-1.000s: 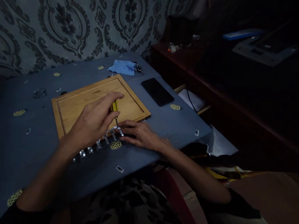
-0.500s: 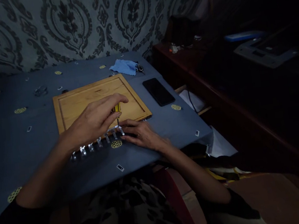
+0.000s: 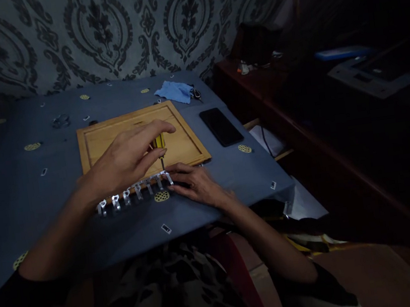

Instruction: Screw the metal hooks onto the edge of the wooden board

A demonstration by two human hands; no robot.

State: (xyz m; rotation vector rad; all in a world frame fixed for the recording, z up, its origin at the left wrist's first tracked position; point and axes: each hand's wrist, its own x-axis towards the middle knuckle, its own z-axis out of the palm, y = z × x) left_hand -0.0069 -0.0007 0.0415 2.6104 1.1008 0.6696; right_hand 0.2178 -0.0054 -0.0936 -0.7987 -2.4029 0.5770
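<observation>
My left hand [image 3: 123, 157] is closed on a small screwdriver [image 3: 159, 140] with a yellow handle, its index finger arched over the top. The shaft points down, nearly upright, to the right end of a metal hook rail [image 3: 138, 189]. Several shiny hooks hang from this rail along the near edge of a wooden board [image 3: 187, 134] with a raised rim. At the rail's right end, my right hand [image 3: 197, 184] has its thumb and fingers around the last hook and the board's edge. The screw tip's contact point is too small to make out.
A black phone [image 3: 221, 127] lies right of the board. Behind it are a blue cloth [image 3: 174, 92] and a dark keyring-like item [image 3: 195, 94]. Scissors-like metal [image 3: 60, 121] rests at the back left. An open drawer [image 3: 267, 139] juts out beside the blue-covered table [image 3: 127, 251].
The view has shifted slightly, moving everything a little to the right. My left hand has turned a bit on the screwdriver, and more of the handle and the left hooks shows. My right hand keeps its place.
</observation>
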